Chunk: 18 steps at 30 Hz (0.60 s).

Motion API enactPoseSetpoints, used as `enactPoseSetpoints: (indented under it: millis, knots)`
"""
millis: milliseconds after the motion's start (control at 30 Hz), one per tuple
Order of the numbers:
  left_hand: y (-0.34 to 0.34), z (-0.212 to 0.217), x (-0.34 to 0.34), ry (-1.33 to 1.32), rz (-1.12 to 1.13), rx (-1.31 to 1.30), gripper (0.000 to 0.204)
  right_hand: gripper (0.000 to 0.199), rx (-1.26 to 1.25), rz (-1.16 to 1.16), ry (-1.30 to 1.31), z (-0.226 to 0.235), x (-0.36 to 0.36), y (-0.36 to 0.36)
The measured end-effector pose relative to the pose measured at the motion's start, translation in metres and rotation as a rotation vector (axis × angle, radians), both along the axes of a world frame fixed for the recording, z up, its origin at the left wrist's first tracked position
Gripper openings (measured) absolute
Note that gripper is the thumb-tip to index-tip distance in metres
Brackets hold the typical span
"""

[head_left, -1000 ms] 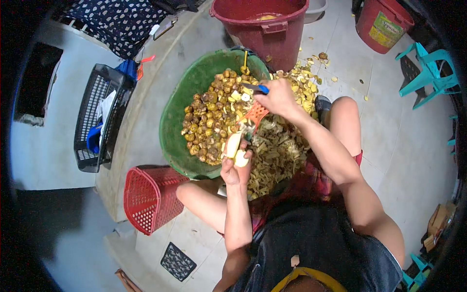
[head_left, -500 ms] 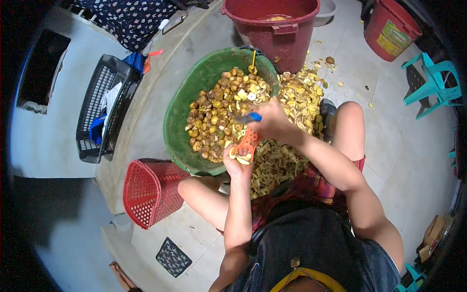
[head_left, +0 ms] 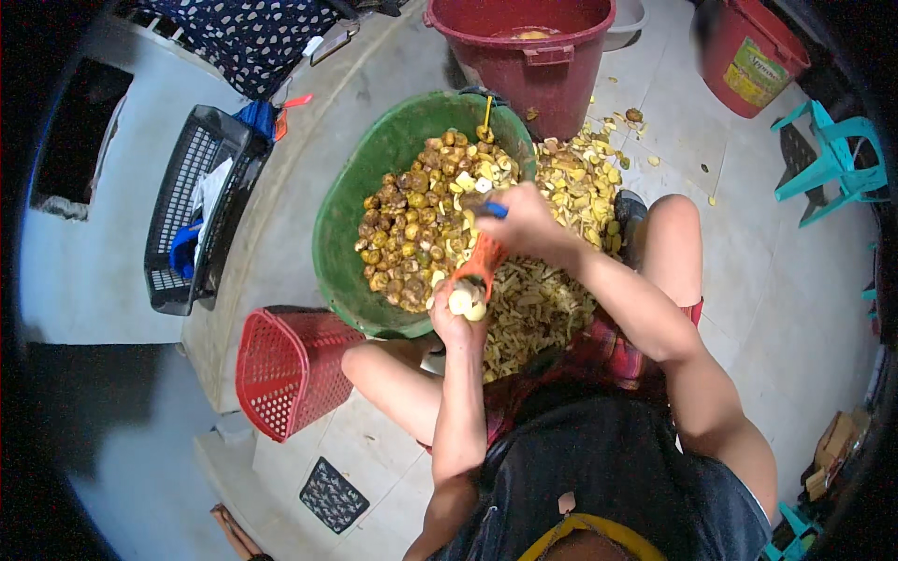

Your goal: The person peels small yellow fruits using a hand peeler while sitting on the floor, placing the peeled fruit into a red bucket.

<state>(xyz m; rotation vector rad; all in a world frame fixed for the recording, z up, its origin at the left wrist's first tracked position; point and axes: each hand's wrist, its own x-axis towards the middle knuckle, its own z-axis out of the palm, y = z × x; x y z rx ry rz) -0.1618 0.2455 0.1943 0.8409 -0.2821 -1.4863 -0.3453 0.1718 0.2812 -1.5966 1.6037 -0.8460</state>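
My left hand is closed around pale cut pieces and the near end of an orange perforated strip, whose kind I cannot make out. Above it, my right hand grips a blue-handled tool, apparently a knife; its short dark end points left and is blurred. Both hands are over the near right side of a big green tub. Inside lie many round, brown-yellow pieces of produce, like small potatoes, some with pale cut faces. A yellow-handled utensil leans at the tub's far rim.
Peelings cover the floor right of the tub and between my legs. A large red bucket stands beyond. To the left are a red perforated basket and a black crate on a ledge. Teal stools stand far right.
My right hand with the blue-handled tool has shifted slightly up. The pale pieces in my left hand now show rounder faces, and the orange strip sits slightly higher.
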Motion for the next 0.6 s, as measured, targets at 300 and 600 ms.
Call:
enactPoseSetpoints:
  millis: [300,600]
  knots:
    - [0.001,0.004,0.01,0.09,-0.158,-0.061,0.01,0.028,-0.191,0.029,0.089,-0.005,-0.003,-0.002]
    - [-0.015,0.01,0.008,0.37,-0.097,0.224,0.033,0.023,-0.127,0.148,0.45,-0.01,-0.012,0.003]
